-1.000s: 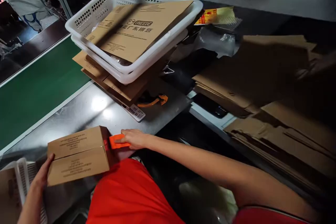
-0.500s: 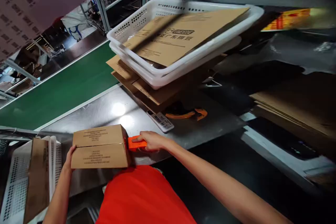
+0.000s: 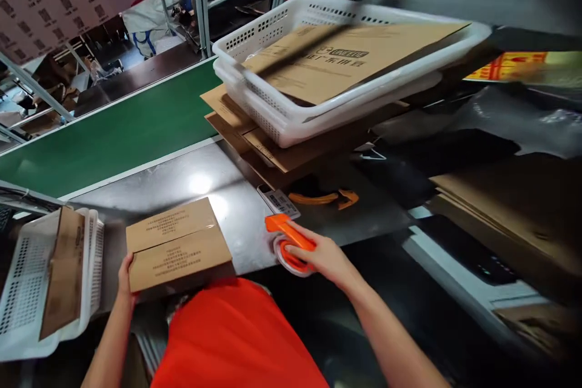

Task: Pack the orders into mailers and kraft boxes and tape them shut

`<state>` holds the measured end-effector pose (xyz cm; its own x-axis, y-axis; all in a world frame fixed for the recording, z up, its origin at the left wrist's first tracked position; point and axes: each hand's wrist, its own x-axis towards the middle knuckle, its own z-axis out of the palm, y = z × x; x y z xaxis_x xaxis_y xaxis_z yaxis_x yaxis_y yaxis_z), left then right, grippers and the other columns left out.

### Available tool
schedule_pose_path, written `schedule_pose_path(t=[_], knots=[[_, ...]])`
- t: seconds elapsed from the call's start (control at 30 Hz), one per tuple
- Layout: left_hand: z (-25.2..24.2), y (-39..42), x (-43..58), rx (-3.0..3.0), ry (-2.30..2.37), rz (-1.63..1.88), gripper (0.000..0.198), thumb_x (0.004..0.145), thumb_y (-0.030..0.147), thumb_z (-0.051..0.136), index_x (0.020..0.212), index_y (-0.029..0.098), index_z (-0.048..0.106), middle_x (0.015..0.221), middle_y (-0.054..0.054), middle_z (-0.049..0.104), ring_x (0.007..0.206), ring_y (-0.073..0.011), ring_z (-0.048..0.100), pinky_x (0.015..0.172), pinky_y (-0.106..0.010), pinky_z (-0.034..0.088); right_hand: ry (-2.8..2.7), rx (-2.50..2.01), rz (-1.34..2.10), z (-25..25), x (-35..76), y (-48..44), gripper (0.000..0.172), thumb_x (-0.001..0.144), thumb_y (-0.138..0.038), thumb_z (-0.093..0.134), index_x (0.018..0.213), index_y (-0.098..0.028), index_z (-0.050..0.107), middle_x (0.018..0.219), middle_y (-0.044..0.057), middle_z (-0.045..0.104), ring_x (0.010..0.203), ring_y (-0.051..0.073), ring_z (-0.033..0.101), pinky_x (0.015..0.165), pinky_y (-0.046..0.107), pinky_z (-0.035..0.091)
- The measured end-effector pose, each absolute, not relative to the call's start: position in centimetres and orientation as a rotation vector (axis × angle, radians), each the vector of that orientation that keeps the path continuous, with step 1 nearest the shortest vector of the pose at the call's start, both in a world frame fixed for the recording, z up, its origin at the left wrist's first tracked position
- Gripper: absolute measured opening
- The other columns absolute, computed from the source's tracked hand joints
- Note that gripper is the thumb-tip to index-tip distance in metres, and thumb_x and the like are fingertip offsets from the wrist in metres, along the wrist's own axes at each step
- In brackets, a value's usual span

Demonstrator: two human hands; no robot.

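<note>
A bright red shirt (image 3: 231,339) of smooth cloth fills the bottom centre. To its left, the left hand (image 3: 125,273) grips the end of a carton (image 3: 177,254), thumb at the upper edge. The carton is a boxy block of matt brown cardboard, printed in dark lines (too small to read), with a straight seam along its top; it lies at the near side of a shiny steel table (image 3: 248,248). Well apart from it, the right hand (image 3: 325,257) is closed around an orange tape dispenser (image 3: 282,224), angular at its head, with a rounded roll beneath.

Left of the carton, a perforated white plastic basket (image 3: 22,300) holds a flat cardboard piece (image 3: 63,279). Just beyond the dispenser lie a barcoded label (image 3: 280,199) and a curved orange-and-black object (image 3: 313,199).

Farther on, nested white baskets (image 3: 395,97) sit tilted over folded cardboard, a printed brown sheet (image 3: 327,66) inside. Behind runs a smooth green belt (image 3: 113,130).
</note>
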<state>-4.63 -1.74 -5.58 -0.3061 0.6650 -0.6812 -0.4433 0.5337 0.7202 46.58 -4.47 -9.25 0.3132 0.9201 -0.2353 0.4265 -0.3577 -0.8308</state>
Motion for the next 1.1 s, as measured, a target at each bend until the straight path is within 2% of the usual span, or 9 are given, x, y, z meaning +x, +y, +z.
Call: schedule_pose_path(t=[0.1, 0.23, 0.33, 0.4, 0.47, 0.6, 0.73, 0.93, 1.1], knots=[[-5.4, -3.3, -2.8, 0.359, 1.662, 1.207, 0.043, 0.083, 0.045, 0.074, 0.116, 0.017, 0.070, 0.110, -0.014, 0.081, 0.121, -0.0360, 0.075, 0.105, -0.050, 0.062, -1.025, -1.855, 0.902, -7.3, 43.2, -8.4, 0.078, 0.079, -0.055, 0.074, 0.148, -0.019, 0.068, 0.138, 0.012, 0.075, 0.120, 0.032, 0.074, 0.109, 0.041, 0.057], [-2.8, -4.1, -0.2, 1.041, 1.831, 1.345, 0.055, 0.075, 0.046, 0.087, 0.122, 0.022, 0.073, 0.144, -0.015, 0.068, 0.139, -0.0345, 0.061, 0.118, -0.045, 0.051, -1.267, -1.653, 0.831, -2.5, 35.3, -11.1, 0.068, 0.087, -0.049, 0.069, 0.150, -0.022, 0.067, 0.132, 0.012, 0.074, 0.116, 0.027, 0.073, 0.104, 0.037, 0.060], [-0.5, -4.2, 2.4, 1.071, 1.446, 1.016, 0.060, 0.075, 0.066, 0.084, 0.113, 0.020, 0.078, 0.126, -0.017, 0.075, 0.112, -0.0337, 0.071, 0.092, -0.041, 0.061, -1.514, -1.514, 0.780, -0.3, 29.7, -12.3, 0.056, 0.091, -0.041, 0.065, 0.144, -0.024, 0.072, 0.119, 0.013, 0.073, 0.105, 0.026, 0.074, 0.095, 0.037, 0.063], [0.8, -3.9, 4.0, 0.814, 1.174, 0.801, 0.071, 0.074, 0.082, 0.076, 0.104, 0.017, 0.078, 0.107, -0.016, 0.077, 0.093, -0.0293, 0.073, 0.075, -0.037, 0.059, -1.610, -1.456, 0.738, 0.0, 27.1, -13.0, 0.054, 0.093, -0.037, 0.062, 0.146, -0.026, 0.071, 0.116, 0.013, 0.072, 0.101, 0.025, 0.073, 0.092, 0.038, 0.064], [2.0, -3.3, 5.0, 0.633, 1.027, 0.685, 0.073, 0.072, 0.085, 0.075, 0.098, 0.017, 0.077, 0.097, -0.012, 0.076, 0.083, -0.0230, 0.070, 0.069, -0.032, 0.055, -1.657, -1.426, 0.671, -0.2, 25.4, -13.5, 0.054, 0.095, -0.032, 0.059, 0.148, -0.029, 0.069, 0.114, 0.012, 0.071, 0.098, 0.025, 0.073, 0.087, 0.037, 0.065], [2.8, -2.6, 4.8, 0.619, 1.006, 0.625, 0.055, 0.063, 0.068, 0.091, 0.079, 0.020, 0.069, 0.075, 0.000, 0.063, 0.069, -0.0137, 0.057, 0.063, -0.025, 0.044, -1.695, -1.418, 0.529, -0.6, 24.0, -14.4, 0.057, 0.096, -0.022, 0.056, 0.151, -0.033, 0.066, 0.111, 0.010, 0.069, 0.096, 0.022, 0.074, 0.084, 0.034, 0.065], [1.2, -2.0, 4.6, 0.868, 1.076, 0.612, 0.046, 0.067, 0.061, 0.084, 0.064, 0.020, 0.064, 0.059, 0.004, 0.049, 0.058, -0.0119, 0.040, 0.058, -0.027, 0.031, -1.760, -1.476, 0.498, -0.9, 22.9, -15.2, 0.062, 0.096, -0.022, 0.060, 0.157, -0.037, 0.060, 0.113, 0.008, 0.069, 0.095, 0.022, 0.076, 0.084, 0.031, 0.066], [1.2, 7.0, 3.9, 1.558, 1.351, 0.583, 0.032, 0.088, 0.035, 0.057, 0.062, 0.019, 0.063, 0.062, -0.002, 0.062, 0.063, -0.0156, 0.053, 0.061, -0.028, 0.036, -1.667, -1.742, 0.414, -3.3, 21.8, -16.5, 0.057, 0.100, -0.036, 0.060, 0.157, -0.037, 0.058, 0.099, 0.006, 0.064, 0.074, 0.023, 0.073, 0.070, 0.033, 0.066], [2.0, 18.2, 2.4, 1.551, 1.366, 0.504, 0.024, 0.083, 0.028, 0.064, 0.062, 0.017, 0.065, 0.058, -0.002, 0.063, 0.054, -0.0140, 0.056, 0.060, -0.025, 0.043, -1.778, -1.880, 0.377, -2.2, 21.9, -14.2, 0.060, 0.101, -0.041, 0.055, 0.160, -0.033, 0.055, 0.102, 0.011, 0.071, 0.080, 0.028, 0.075, 0.075, 0.039, 0.068]])
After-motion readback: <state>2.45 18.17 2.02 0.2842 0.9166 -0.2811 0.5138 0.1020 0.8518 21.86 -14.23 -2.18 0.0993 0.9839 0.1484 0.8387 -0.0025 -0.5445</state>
